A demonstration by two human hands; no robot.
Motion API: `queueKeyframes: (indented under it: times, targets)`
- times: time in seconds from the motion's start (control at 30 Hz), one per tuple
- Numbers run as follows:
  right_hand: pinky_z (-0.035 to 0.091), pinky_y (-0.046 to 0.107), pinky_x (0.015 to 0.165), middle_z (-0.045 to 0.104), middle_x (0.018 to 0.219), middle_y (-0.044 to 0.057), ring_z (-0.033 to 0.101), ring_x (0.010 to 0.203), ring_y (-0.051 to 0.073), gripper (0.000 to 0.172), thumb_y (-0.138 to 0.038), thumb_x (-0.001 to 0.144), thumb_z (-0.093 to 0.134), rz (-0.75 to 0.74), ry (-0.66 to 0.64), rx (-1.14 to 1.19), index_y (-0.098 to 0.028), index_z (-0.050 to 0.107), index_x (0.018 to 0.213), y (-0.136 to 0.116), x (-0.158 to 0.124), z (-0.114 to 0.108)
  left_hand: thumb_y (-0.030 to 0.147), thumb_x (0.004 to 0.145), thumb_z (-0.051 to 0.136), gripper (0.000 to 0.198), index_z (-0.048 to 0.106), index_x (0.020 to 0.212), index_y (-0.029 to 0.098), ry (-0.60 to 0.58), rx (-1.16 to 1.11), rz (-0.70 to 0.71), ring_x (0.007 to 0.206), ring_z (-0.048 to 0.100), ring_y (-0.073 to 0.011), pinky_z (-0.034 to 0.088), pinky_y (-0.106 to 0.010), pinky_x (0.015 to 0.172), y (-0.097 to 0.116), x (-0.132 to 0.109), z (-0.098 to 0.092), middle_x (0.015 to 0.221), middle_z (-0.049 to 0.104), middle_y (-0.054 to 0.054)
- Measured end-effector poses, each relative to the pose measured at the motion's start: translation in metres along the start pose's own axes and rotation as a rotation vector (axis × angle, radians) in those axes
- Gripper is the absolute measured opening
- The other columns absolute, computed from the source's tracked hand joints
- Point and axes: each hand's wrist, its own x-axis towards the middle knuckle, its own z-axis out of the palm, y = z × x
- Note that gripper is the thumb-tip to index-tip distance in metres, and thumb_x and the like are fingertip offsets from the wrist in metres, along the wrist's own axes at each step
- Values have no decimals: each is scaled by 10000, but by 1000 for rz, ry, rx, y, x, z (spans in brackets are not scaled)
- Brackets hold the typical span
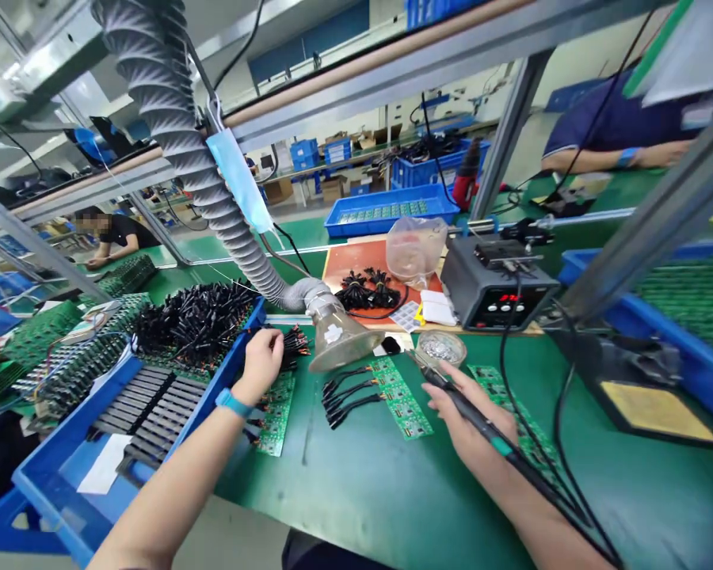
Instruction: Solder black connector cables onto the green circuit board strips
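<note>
My right hand (475, 416) grips a soldering iron (472, 413), its tip pointing up and left beside a round clear dish (441, 348). Below the tip, on the mat, lies a green circuit board panel (401, 398) with several black cables (353, 400) attached along its left side. My left hand (263, 360), wearing a blue wristband, has its fingers curled beside a bundle of black cables with orange ends (295, 342); whatever is between the fingertips is hidden. Under that hand sits another board panel (279, 419) with cables. A third panel (493, 384) is partly covered by my right forearm.
A fume hose with a clear hood (348, 340) hangs over the bench. At left stands a blue bin (65, 495) of cables and black parts. The soldering station (499, 285) is at back right, with the iron stand (653, 404) near it. Other people sit beyond.
</note>
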Motion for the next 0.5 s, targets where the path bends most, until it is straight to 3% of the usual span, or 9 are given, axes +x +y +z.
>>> queueKeyframes:
  times: [0.1,0.23,0.33,0.4,0.5]
  targets:
    - [670,335,713,802,1040,85,793,790,239,547,-534,953,630,11,-80,90,-186,643,1375,5,-1,0,341,980,653,254,667,1131,138,-58,-29,-112,994,684,-217,592,-421,888,-7,42,24,1116,695,-87]
    - [671,363,773,794,1072,78,792,800,244,465,-464,981,619,-12,-102,96,-204,654,1364,8,3,-3,384,988,648,336,635,1231,152,-57,-100,-197,991,682,-211,607,-398,841,-2,60,29,1187,670,-81]
    - [664,351,786,799,1016,70,789,795,239,401,-393,989,619,-35,-79,124,-199,672,1336,5,9,-5,389,973,658,266,664,1021,127,66,-151,-221,815,686,-171,604,-369,775,-1,65,11,938,698,-40]
    - [665,343,772,799,990,73,786,789,232,395,-374,971,647,-45,-35,171,-181,679,1314,3,12,-6,386,943,642,276,636,931,110,221,-188,-238,796,706,-215,604,-447,815,3,68,-8,844,701,-57]
    - [665,325,709,795,987,74,776,772,212,423,-383,967,654,-18,11,241,-179,658,1337,3,13,-7,360,948,550,346,566,1160,87,442,-254,-240,993,733,-296,575,-557,919,29,56,-45,1047,726,-130]
